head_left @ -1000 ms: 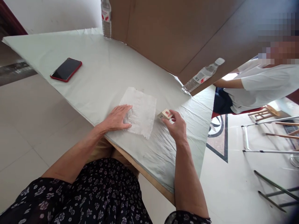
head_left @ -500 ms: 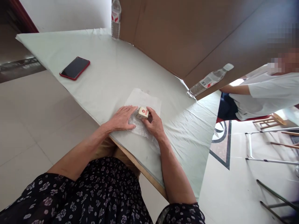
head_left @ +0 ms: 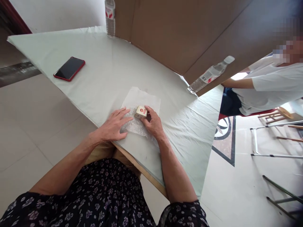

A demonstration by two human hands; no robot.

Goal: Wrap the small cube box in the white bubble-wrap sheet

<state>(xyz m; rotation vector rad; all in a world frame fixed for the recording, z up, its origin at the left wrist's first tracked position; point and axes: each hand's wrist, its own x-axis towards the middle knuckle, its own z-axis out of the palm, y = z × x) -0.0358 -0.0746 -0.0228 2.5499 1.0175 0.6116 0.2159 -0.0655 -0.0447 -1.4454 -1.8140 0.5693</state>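
A small cream-coloured box [head_left: 141, 111] with red print is over a sheet of bubble wrap [head_left: 142, 97] spread on the table. My right hand [head_left: 152, 122] grips the box from its right side, thumb at the near edge and fingers at the far edge. Left of the box, my left hand [head_left: 114, 125] has its fingers spread, with the tips at the left part of the bubble wrap. It holds nothing.
The table has a pale green cloth [head_left: 94, 85]. A phone in a red case [head_left: 69, 68] lies at the left. Behind stands a brown cardboard panel [head_left: 161, 34], with one water bottle [head_left: 110, 19] upright and another bottle [head_left: 210, 75] at its right. A person in white [head_left: 272, 85] sits beyond.
My left hand has drawn back to the left, away from the box, with its fingers spread. My right hand still grips the box. The whole view has shifted slightly.
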